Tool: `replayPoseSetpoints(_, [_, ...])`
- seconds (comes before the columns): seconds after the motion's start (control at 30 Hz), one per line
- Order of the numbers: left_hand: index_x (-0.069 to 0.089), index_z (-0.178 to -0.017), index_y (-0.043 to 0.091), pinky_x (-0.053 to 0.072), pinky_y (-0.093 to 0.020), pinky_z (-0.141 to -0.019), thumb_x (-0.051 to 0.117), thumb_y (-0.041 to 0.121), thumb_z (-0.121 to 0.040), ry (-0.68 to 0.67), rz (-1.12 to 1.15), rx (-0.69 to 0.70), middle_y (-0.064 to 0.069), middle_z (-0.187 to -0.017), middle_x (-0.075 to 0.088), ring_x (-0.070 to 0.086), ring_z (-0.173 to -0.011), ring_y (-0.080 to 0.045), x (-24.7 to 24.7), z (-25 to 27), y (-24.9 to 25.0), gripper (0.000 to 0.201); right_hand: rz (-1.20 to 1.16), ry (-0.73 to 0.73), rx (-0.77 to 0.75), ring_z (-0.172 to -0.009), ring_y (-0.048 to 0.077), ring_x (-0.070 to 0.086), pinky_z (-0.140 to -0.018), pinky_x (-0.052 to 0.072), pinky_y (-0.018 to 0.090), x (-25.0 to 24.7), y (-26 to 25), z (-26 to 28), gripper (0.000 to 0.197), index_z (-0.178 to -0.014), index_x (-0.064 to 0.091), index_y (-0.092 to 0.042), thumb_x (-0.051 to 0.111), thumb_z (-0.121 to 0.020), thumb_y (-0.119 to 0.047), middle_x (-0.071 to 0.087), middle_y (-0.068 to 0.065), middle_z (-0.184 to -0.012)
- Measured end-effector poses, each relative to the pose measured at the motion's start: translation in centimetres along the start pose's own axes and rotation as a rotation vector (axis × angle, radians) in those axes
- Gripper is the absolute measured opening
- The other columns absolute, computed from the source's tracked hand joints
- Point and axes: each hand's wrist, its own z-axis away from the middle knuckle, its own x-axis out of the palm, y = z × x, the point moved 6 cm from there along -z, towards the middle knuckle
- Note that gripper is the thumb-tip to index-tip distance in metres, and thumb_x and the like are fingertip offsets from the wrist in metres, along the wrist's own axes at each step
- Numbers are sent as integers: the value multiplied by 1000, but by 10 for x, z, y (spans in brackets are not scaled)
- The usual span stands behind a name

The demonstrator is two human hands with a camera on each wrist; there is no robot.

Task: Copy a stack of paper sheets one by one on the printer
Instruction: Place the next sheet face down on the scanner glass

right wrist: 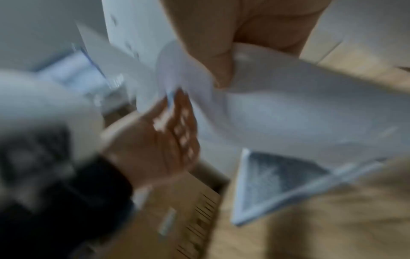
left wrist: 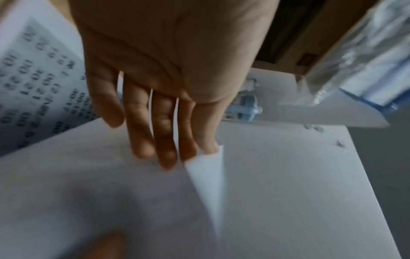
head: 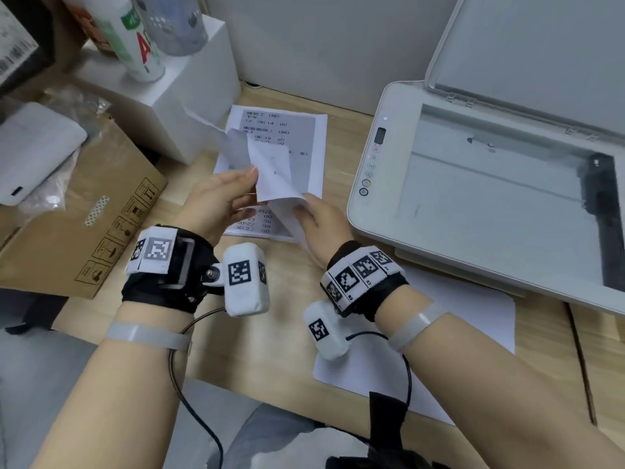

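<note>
Paper, thin and limp, is judged to curl and slip easily, so the sheet (head: 270,174) is best taken at its edges. It is pinched above the stack (head: 314,137) on the table (head: 270,333) by both the left hand (head: 220,198) and the right hand (head: 318,225). One open printer (head: 490,184), one lifted sheet and one blank sheet (head: 473,316) are counted.

Open printer glass (head: 490,184) seems clear; cardboard box (head: 84,231) crowds the left.
</note>
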Motion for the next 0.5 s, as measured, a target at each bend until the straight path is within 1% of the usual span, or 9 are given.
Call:
replayPoseSetpoints(0.1, [63, -97, 21, 45, -16, -66, 59, 24, -93, 179, -66, 171, 11, -83, 66, 61, -75, -1, -3, 4, 14, 7, -218, 84, -31, -84, 10, 58, -69, 42, 13, -38, -15, 24, 21, -112, 62, -6, 52, -95, -11, 63, -3, -95])
replayPoseSetpoints(0.13, [60, -107, 20, 45, -18, -72, 63, 19, -90, 260, -79, 237, 8, -92, 63, 58, -82, -3, -7, 5, 16, 17, -280, 107, -35, -80, 3, 57, -70, 43, 10, -51, -17, 33, 18, -110, 62, -9, 54, -94, -12, 62, -8, -91])
replayPoseSetpoints(0.2, [45, -127, 17, 44, -23, -91, 71, 15, -84, 368, -146, 335, -1, -118, 53, 53, -105, -8, -10, 10, 20, 50, -371, 173, -48, -75, -7, 58, -72, 47, 12, -81, -16, 49, 10, -100, 61, -17, 57, -92, -12, 61, -15, -86])
replayPoseSetpoints(0.27, [28, -143, 13, 34, -28, -109, 74, 18, -81, 347, -191, 334, -9, -143, 37, 40, -130, -15, -2, 10, 21, 78, -451, 256, -55, -69, -9, 60, -68, 50, 13, -115, -11, 63, 11, -89, 60, -20, 58, -91, -9, 64, -16, -81])
replayPoseSetpoints(0.3, [21, -147, 11, 33, -30, -110, 74, 21, -80, 293, -154, 305, -8, -146, 35, 38, -132, -15, 6, 8, 20, 85, -494, 306, -45, -67, -7, 62, -65, 51, 15, -132, -6, 69, 13, -85, 60, -20, 58, -90, -8, 67, -16, -75])
replayPoseSetpoints(0.37, [20, -148, 13, 40, -27, -101, 69, 26, -84, 213, -79, 237, -2, -140, 42, 45, -122, -9, 26, 8, 20, 82, -532, 413, -32, -66, -6, 64, -62, 52, 16, -167, 6, 81, 16, -83, 60, -21, 58, -90, -6, 69, -18, -67])
replayPoseSetpoints(0.4, [25, -147, 16, 42, -23, -92, 63, 24, -88, 189, -70, 212, 0, -134, 47, 49, -114, -4, 36, 9, 23, 71, -531, 460, -35, -66, -6, 64, -62, 51, 15, -184, 11, 87, 17, -83, 59, -21, 57, -90, -6, 69, -20, -67])
replayPoseSetpoints(0.47, [43, -134, 17, 45, -12, -75, 57, 12, -92, 70, -87, 219, 1, -118, 60, 61, -94, 4, 60, 10, 30, 44, -536, 559, -39, -67, -7, 64, -62, 50, 14, -215, 21, 98, 17, -84, 59, -20, 57, -90, -5, 69, -22, -67])
replayPoseSetpoints(0.5, [49, -127, 15, 48, -11, -70, 56, 6, -91, -9, -84, 224, 2, -110, 65, 65, -88, 3, 72, 10, 32, 38, -548, 613, -36, -67, -6, 64, -63, 51, 14, -229, 27, 104, 16, -84, 59, -19, 57, -90, -4, 69, -22, -67])
